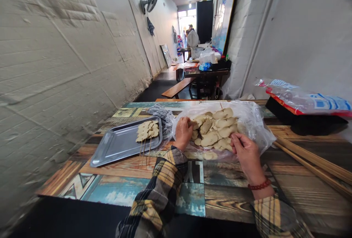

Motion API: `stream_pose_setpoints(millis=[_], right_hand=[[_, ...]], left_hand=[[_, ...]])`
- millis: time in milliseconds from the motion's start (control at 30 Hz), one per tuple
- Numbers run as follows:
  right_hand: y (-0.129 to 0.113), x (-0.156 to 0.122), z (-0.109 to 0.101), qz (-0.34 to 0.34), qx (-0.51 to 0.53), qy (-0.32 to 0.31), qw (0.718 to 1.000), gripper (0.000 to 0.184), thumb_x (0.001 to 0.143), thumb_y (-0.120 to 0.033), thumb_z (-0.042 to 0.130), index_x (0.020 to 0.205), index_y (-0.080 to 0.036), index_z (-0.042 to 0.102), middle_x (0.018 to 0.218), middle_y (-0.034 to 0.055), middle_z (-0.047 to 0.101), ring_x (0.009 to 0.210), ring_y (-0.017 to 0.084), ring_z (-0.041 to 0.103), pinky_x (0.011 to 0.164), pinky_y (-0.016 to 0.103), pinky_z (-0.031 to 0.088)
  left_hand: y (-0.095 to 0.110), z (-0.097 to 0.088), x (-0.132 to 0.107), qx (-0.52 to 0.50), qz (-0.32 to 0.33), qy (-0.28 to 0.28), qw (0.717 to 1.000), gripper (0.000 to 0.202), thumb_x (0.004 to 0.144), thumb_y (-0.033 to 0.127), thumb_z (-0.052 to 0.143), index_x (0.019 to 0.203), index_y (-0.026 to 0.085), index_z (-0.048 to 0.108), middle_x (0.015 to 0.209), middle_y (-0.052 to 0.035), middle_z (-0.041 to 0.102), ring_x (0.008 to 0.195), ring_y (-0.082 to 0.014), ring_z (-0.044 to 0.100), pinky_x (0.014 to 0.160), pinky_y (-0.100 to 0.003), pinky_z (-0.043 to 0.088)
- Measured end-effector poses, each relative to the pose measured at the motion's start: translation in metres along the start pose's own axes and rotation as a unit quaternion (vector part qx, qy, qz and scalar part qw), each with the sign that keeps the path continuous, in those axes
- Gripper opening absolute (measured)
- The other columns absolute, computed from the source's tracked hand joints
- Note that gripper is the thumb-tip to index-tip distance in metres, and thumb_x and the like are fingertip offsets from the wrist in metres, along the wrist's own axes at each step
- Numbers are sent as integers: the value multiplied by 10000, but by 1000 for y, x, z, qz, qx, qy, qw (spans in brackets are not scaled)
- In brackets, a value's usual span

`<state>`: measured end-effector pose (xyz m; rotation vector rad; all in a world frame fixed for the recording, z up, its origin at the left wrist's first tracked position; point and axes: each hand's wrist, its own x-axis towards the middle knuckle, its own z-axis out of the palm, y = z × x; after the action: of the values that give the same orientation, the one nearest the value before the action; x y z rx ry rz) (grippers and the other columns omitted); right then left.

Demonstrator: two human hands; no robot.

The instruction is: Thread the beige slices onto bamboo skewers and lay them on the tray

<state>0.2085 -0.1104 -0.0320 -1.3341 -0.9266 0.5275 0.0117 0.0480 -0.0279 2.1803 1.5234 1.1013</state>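
"While bent over the pile of slices (209, 131), did what with the left hand (184, 131)?"

"Set it at the left edge of the pile, with curled fingers close together. Could not tell whether holding a slice or merely touching one."

"And with the right hand (244, 152)?"

"Held it at the right front edge, with thumb and finger narrowed to a pinch. Judged it closed on a thin stick (221, 105), going by a tip just past the far side of the pile, in line with a row of overlapping slices."

"Had the pile where?"

"Between both hands, on a clear plastic bag (254, 120) spread over the counter (225, 205). Saw, to the left, a metal tray (115, 146) with some threaded slices (148, 130), and to the right, long loose sticks (316, 159)."

"Needed what to do it well?"

"Needed, most likely, a light touch: peeling off a single slice with the left fingers, steadying the stick low with the right, and piercing well inside the rim. Seemed wise, too, to overlap evenly, as on the tray."

"Risked what by hurrying?"

"Risked, probably, splitting a thin slice or pricking a fingertip."
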Motion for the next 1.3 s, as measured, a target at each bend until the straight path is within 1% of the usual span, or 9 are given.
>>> stream_pose_setpoints(millis=[267,433,667,767,833,933,1067,1200,1300], right_hand=[[-1,0,0,24,3,-10,1000,353,859,-564,658,866,-213,688,633,-14,588,487,141,486,453,280,383],[-2,-1,1,22,-4,-10,1000,380,855,-584,649,853,-205,670,619,-18,579,480,139,484,454,277,387],[-1,-1,-1,25,-31,-22,999,398,847,-612,647,853,-215,677,628,1,609,487,153,501,459,285,391],[-2,-1,-1,29,-29,-25,999,396,850,-614,645,848,-219,673,636,2,604,494,149,493,466,283,388],[-3,-1,0,35,-13,-37,999,389,847,-609,653,827,-220,663,631,-4,589,489,140,477,463,275,376],[-8,-2,2,53,16,-90,994,403,830,-612,671,771,-214,641,614,-20,565,469,121,459,448,257,359],[-14,-6,4,90,19,-169,981,463,766,-653,704,785,-192,667,578,-34,558,424,100,450,414,233,331],[-13,-10,-1,121,-2,-218,968,500,728,-677,716,796,-182,681,564,-38,568,406,88,454,400,217,308],[-10,-10,-9,131,-10,-222,966,494,723,-663,730,831,-182,699,577,-37,579,407,87,465,391,212,307]], left_hand=[[0,-5,1,-262,-115,33,958,122,736,266,714,706,199,617,685,17,582,689,-146,525,691,-257,410],[5,-10,-8,-449,-142,-78,879,329,686,466,778,732,154,684,601,31,566,561,-96,457,565,-222,359],[3,-9,-19,-221,-69,-43,972,70,729,229,720,684,177,731,698,-14,650,701,-151,576,683,-266,407],[6,-10,-18,-199,-49,10,979,105,708,226,745,629,183,690,714,-17,625,743,-155,570,701,-263,411],[9,-11,-18,-277,-77,11,958,206,698,313,780,622,177,646,683,-3,598,698,-141,547,655,-249,406],[13,-17,-20,-449,-148,-56,879,361,685,475,804,708,175,604,627,37,552,568,-104,497,553,-232,384],[18,-28,-32,-556,-202,-123,797,462,616,475,877,839,169,613,658,50,573,518,-82,502,511,-218,395],[19,-36,-42,-589,-210,-165,763,565,533,318,936,1007,144,684,767,1,673,609,-96,575,555,-209,401],[17,-36,-44,-588,-202,-148,769,517,514,245,924,977,136,722,778,-11,699,643,-106,584,609,-220,421]])
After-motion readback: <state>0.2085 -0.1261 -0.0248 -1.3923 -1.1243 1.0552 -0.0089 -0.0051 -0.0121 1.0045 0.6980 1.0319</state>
